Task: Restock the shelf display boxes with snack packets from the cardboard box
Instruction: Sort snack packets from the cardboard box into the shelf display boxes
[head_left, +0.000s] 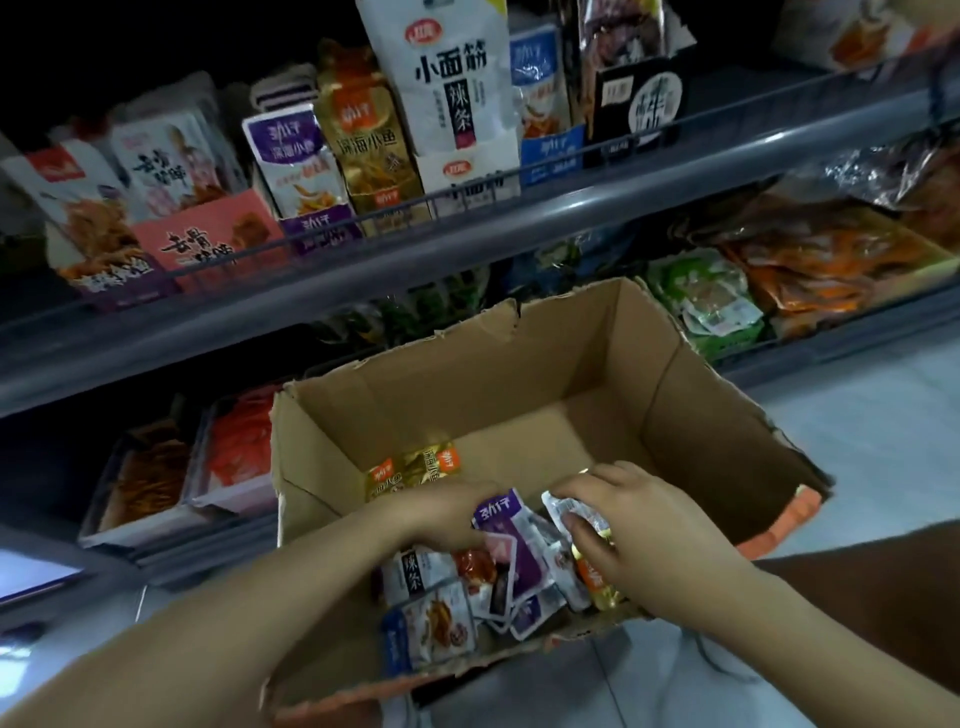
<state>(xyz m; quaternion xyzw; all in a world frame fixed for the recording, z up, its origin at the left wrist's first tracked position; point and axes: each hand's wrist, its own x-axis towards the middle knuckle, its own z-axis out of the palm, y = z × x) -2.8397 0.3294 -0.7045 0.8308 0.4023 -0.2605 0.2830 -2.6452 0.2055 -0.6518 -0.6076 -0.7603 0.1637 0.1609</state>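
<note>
- My left hand reaches into the cardboard box, fingers curled onto the purple packet lying atop the heap at the box's near end.
- My right hand pinches a silvery packet just right of the purple one.
- Two gold packets lie on the box floor, beyond the heap.
- The shelf display boxes stand above and behind the box.
</note>
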